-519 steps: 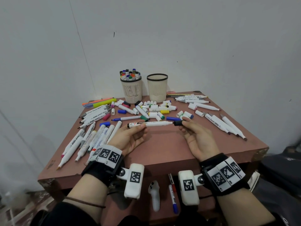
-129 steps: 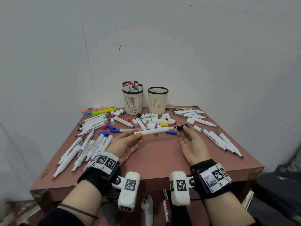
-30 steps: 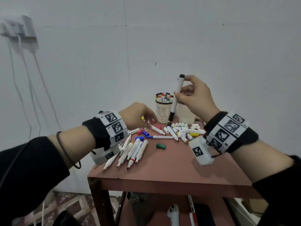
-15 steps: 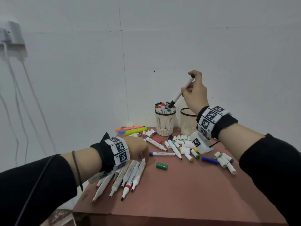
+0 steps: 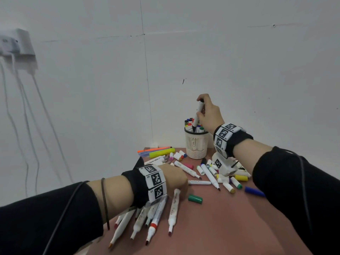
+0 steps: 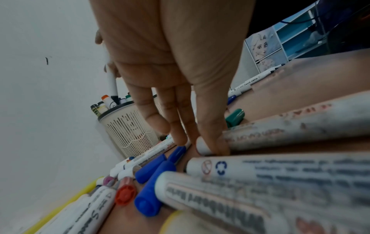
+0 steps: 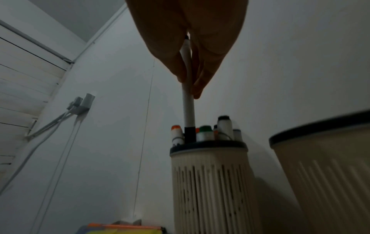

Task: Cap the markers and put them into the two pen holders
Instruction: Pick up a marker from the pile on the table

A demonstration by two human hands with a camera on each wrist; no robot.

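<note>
— Our left hand [image 5: 174, 178] lies with straight fingers on an uncapped marker [image 5: 173, 208] on the table [image 5: 220, 227].

— Right hand [image 5: 209, 115] pinches the black-capped marker [image 7: 188, 101], cap-down at the crowded left holder [image 7: 210, 182]; we should find a gap, then release.

Head view: even, soft, cool light, no glare. Faint shadows under the wall adapter [image 5: 24, 43] and its cables. Wide-angle bend at edges; sleeves nearest cam slightly soft. Left wrist view: bright enough, but markers [image 6: 270, 190] close to lens below the left hand [image 6: 170, 63] are heavily blurred, print smeared. Right wrist view: dim, grainy, greyish; right hand [image 7: 192, 39] nearly silhouette, underlit; pen holder [image 7: 210, 182] beneath fingertips soft, the second holder [image 7: 324, 174] at frame edge blurrier.
</note>
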